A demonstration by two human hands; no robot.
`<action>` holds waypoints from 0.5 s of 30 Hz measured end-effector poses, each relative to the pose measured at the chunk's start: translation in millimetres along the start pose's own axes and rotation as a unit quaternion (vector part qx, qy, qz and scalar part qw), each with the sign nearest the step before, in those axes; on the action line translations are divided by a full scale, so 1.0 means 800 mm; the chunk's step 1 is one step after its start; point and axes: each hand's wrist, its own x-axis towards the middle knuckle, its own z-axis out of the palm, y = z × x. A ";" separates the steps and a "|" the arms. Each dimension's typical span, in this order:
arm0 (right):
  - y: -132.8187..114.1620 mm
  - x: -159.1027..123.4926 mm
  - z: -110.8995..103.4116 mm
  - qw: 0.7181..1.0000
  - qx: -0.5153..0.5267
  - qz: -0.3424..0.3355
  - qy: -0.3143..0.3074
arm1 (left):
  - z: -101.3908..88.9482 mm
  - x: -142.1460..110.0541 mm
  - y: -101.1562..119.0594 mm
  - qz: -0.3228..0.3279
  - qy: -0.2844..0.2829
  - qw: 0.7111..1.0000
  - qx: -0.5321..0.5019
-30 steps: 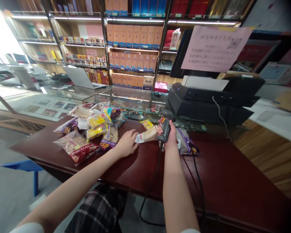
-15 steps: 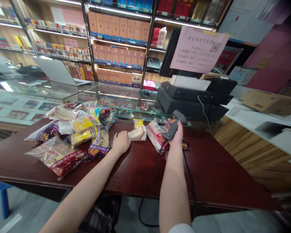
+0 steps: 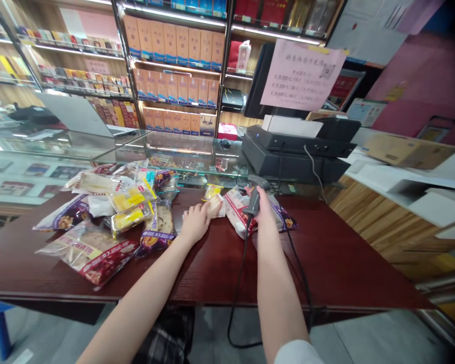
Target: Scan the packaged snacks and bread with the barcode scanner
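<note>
My right hand (image 3: 265,206) is closed around the handle of a dark grey barcode scanner (image 3: 254,200), its head tilted up and its black cable hanging down past the table edge. Just beyond and to the left of it lies a red-and-white bread bag (image 3: 235,207); a purple bread bag (image 3: 288,217) shows partly behind my wrist. My left hand (image 3: 195,221) grips the left end of a small cream-coloured wrapped bread (image 3: 216,207), which rests on the table. A yellow snack packet (image 3: 213,191) lies right behind that bread. My left fingertips are partly hidden.
A heap of packaged breads, with a yellow packet (image 3: 131,218) among them, covers the left of the dark red table (image 3: 220,268). A glass display case (image 3: 182,151) borders its far side. Behind stand a black cash drawer (image 3: 276,159) and a laptop (image 3: 74,114).
My right hand with the scanner has shifted left and turned, so the scanner stands more upright over the red-and-white bag. My left hand has slid further over the wrapped bread.
</note>
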 end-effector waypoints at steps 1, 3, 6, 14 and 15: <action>0.001 -0.002 0.003 1.000 -0.006 -0.001 0.000 | -0.002 0.001 0.000 -0.015 0.002 1.000 -0.001; 0.004 -0.004 0.008 1.000 -0.017 -0.007 0.001 | -0.004 0.003 -0.004 -0.046 0.011 0.998 -0.028; 0.011 -0.003 0.013 0.999 -0.029 -0.031 -0.001 | -0.002 0.012 -0.016 -0.080 0.048 0.979 -0.181; 0.020 -0.008 0.017 0.994 -0.046 -0.064 -0.069 | 0.008 0.040 -0.041 -0.175 0.141 0.628 -0.745; 0.019 -0.010 0.017 0.993 -0.060 -0.054 -0.084 | 0.006 0.041 -0.041 -0.192 0.130 0.587 -0.776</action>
